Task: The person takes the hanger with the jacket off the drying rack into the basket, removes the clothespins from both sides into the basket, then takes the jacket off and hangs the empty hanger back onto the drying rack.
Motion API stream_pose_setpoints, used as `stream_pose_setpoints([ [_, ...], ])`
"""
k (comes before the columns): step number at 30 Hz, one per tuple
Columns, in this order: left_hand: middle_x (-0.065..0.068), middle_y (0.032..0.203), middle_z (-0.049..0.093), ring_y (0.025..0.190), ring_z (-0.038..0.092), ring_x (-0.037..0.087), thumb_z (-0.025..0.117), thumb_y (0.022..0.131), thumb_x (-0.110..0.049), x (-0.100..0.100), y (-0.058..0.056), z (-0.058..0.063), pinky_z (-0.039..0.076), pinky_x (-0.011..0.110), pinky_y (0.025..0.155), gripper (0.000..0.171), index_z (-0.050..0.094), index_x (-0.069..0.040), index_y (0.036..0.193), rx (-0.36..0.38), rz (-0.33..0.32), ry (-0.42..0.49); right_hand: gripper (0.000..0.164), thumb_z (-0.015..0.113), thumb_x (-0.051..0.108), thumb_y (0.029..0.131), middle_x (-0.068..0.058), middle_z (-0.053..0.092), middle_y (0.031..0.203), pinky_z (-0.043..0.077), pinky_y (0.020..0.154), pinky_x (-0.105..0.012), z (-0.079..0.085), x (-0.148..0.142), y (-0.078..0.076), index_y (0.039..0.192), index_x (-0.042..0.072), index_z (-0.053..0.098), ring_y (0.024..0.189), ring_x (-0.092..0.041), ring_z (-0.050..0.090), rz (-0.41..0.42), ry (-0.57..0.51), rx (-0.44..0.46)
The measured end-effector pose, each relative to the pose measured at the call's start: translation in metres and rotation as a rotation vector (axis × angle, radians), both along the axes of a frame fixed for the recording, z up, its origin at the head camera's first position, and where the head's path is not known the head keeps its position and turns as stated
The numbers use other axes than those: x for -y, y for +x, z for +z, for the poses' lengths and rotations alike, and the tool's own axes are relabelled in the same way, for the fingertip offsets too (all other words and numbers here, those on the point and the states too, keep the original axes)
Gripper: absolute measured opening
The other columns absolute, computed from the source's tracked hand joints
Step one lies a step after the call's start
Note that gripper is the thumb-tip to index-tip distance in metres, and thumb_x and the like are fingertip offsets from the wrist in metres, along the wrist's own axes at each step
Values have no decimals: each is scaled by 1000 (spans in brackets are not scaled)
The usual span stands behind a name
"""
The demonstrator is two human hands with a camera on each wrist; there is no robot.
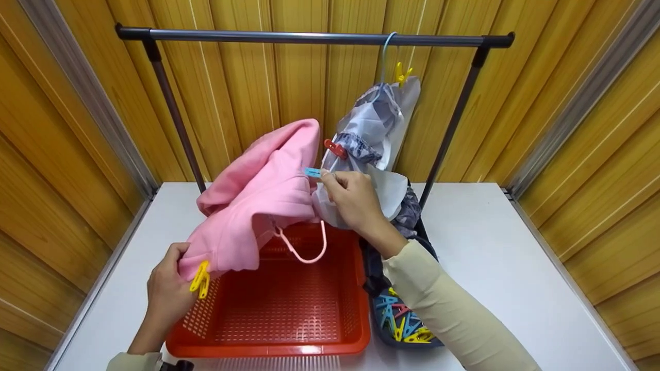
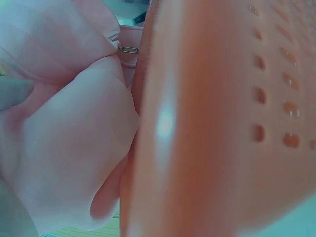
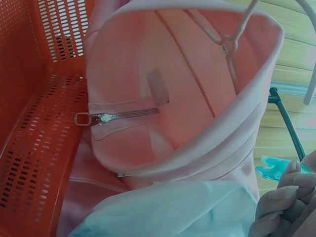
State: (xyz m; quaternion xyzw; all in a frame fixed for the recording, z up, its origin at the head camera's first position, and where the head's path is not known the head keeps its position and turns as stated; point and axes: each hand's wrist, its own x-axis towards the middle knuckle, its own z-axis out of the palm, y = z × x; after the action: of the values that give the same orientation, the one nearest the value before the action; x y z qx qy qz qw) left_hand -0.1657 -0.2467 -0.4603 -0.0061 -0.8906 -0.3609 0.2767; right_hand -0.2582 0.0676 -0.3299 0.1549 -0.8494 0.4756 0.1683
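Note:
My left hand [image 1: 169, 283] grips the lower left end of a pink zip-neck sweatshirt [image 1: 242, 206], beside a yellow clothespin [image 1: 200, 278] clipped to it. My right hand [image 1: 356, 198] pinches a light blue clothespin [image 1: 313, 172] between thumb and fingers, its tip right at the sweatshirt's right side. A pink hanger [image 1: 322, 247] sits inside the garment, its hook poking out of the neck opening over the basket. In the right wrist view the zipper [image 3: 128, 114] and the hanger inside the collar show, with the blue clothespin [image 3: 276, 168] at the right edge.
A red perforated basket [image 1: 278, 350] stands below the sweatshirt. Behind it, a clothes rail [image 1: 289, 37] carries a grey-white garment [image 1: 366, 129] on a blue hanger, with red [image 1: 335, 148] and yellow [image 1: 402, 74] clothespins. At right, a dark pouch [image 1: 379, 330] holds several coloured clothespins.

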Motion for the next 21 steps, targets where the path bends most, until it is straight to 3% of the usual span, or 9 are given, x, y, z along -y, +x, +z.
stream_pose_setpoints([
  [7, 9, 93, 66, 72, 47, 12, 81, 70, -2, -1, 1, 2, 41, 24, 63, 47, 58, -5, 111, 27, 16, 6, 46, 56, 28, 94, 8, 45, 50, 29, 47, -24, -6, -10, 5, 50, 15, 51, 54, -13, 43, -10, -37, 34],
  [21, 9, 94, 66, 73, 49, 16, 79, 71, 0, -4, -1, 3, 42, 24, 63, 47, 57, -5, 112, 45, 32, 14, 45, 56, 26, 95, 6, 47, 52, 32, 51, -24, -24, -37, 24, 55, 7, 54, 53, -13, 42, -21, -95, 57],
])
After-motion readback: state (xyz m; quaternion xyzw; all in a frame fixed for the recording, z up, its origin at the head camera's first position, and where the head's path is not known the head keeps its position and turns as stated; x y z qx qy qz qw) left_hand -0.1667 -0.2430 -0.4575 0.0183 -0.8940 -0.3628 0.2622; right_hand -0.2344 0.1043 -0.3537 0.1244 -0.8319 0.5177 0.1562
